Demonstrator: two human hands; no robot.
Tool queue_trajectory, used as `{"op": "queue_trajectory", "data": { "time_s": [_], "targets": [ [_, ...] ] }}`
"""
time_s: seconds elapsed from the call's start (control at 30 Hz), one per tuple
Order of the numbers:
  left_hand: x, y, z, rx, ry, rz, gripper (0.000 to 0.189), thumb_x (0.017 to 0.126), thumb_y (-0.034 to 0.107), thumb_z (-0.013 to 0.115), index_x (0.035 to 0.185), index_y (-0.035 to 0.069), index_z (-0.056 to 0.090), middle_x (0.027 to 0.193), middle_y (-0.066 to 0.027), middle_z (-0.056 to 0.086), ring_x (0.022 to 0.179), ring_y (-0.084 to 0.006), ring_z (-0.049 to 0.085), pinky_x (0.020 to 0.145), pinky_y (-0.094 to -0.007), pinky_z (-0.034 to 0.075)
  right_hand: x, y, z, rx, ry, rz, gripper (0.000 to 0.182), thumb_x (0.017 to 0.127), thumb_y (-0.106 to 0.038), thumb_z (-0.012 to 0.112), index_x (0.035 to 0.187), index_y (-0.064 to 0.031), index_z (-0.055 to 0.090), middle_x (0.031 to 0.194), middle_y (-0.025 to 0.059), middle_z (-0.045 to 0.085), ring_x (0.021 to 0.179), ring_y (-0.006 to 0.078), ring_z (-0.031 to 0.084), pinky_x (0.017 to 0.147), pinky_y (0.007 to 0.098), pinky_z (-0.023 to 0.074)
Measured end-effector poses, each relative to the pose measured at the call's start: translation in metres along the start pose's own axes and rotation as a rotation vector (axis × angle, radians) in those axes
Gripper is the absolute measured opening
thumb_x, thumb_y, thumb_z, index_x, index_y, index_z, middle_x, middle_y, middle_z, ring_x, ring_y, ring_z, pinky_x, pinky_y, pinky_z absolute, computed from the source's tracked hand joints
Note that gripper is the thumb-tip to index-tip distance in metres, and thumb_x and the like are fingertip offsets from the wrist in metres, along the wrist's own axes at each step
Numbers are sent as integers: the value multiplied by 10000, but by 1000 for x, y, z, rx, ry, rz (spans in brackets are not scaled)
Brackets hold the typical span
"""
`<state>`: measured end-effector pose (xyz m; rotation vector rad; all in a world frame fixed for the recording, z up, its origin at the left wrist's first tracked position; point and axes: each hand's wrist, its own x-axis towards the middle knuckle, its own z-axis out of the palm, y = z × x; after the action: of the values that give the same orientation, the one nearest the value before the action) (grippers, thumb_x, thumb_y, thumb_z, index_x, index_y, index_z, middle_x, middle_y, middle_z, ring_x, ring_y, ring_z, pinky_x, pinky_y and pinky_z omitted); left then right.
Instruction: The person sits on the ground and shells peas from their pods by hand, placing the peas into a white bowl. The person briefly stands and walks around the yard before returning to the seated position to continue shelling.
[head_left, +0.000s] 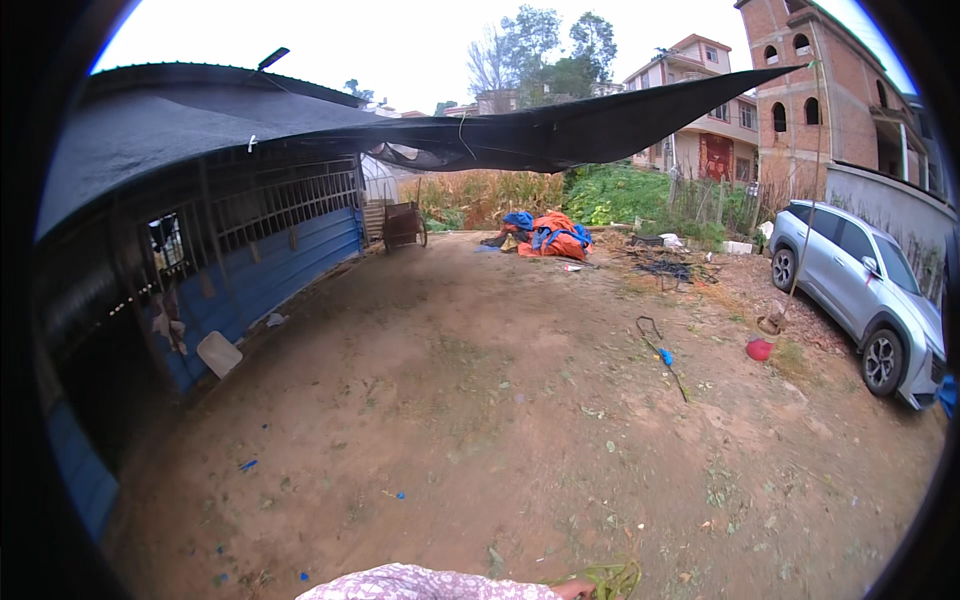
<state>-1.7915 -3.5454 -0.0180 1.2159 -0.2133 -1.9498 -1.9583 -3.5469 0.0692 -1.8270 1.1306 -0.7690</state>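
Observation:
At the bottom edge, a pink-purple sleeve with a white pattern (420, 583) runs from left to right. From its cuff shows part of one hand, which I take to be my left hand (574, 589); most of it is cut off by the frame. It is closed around a loose bundle of green-yellow strands (616, 579), whose material I cannot make out. My right hand is out of view. Before me lies bare brown ground (480, 420) with scattered leaf bits and small blue scraps (249, 465).
Left stands a blue metal-sided shed (300, 262) under a black shade net (525, 135). A rusty cart (403, 226) and orange-blue tarpaulins (559, 236) lie ahead. To the right are a strap-like length (675, 375), a red bucket holding a pole (760, 348) and a silver car (855, 270).

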Motion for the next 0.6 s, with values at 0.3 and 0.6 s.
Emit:
{"op": "queue_trajectory", "data": {
  "time_s": [0.3, 0.6],
  "targets": [
    [3, 69, 61, 260, 112, 399, 246, 788, 359, 493, 672, 153, 562, 531, 52, 465, 451, -56, 383, 399, -228, 252, 124, 7, -55, 266, -318, 259, 440, 753, -314, 604, 1043, 12, 548, 951, 152, 600, 838, 244, 564, 725, 337, 440],
    [5, 70, 168, 52, 156, 355, 259, 884, 308, 446, 805, 80, 537, 554, 25, 397, 379, -36, 281, 317, -193, 173, 188, 132, -81, 280, -708, -3, 393, 759, -229, 607, 1061, 16, 545, 928, 133, 610, 840, 204, 572, 733, 319, 455]
  ]
}}
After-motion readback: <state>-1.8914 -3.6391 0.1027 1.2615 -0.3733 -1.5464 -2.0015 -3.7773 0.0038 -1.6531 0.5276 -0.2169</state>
